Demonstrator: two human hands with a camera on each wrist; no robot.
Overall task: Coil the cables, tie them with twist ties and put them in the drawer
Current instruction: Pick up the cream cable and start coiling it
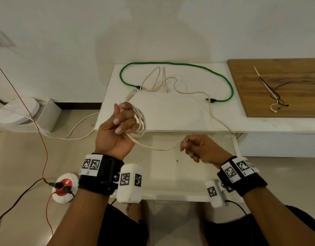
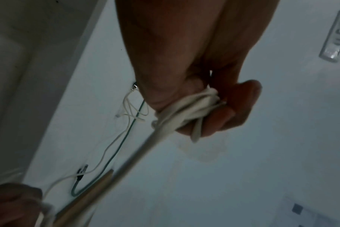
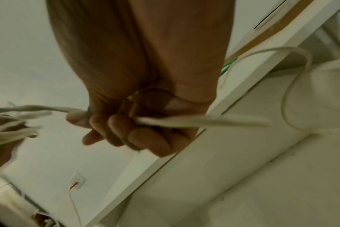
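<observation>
So my left hand (image 1: 117, 127) is up in front of me with its fingers curled round a bundle of loops of the cream cable (image 1: 192, 93), coil hanging off the finger side, USB plug (image 1: 131, 94) poking out at about 12 o'clock from the knuckles. My right hand (image 1: 200, 150) is lower, at roughly 4 o'clock from the left, and it's pinching the same cable with fingers closed on it; the wrist view shows the strand running straight through the fist. Between the two hands the cable sags in a shallow line, so the working stretch lies left-to-right. Past the right hand it climbs back toward 1 o'clock over the edge of the white table (image 1: 171, 114) and snakes into a loose tangle near the back, still a fair bit uncoiled I reckon. The green cable (image 1: 171, 63) lies in a big open loop around that tangle, untouched. The twist ties (image 1: 273, 96) look to be on the wooden board (image 1: 304, 71) off at 2 o'clock, nearer the right hand. The open drawer (image 1: 171, 174) sits right under both wrists. Next wrap means bringing the right hand up to the left, I'd guess.
</observation>
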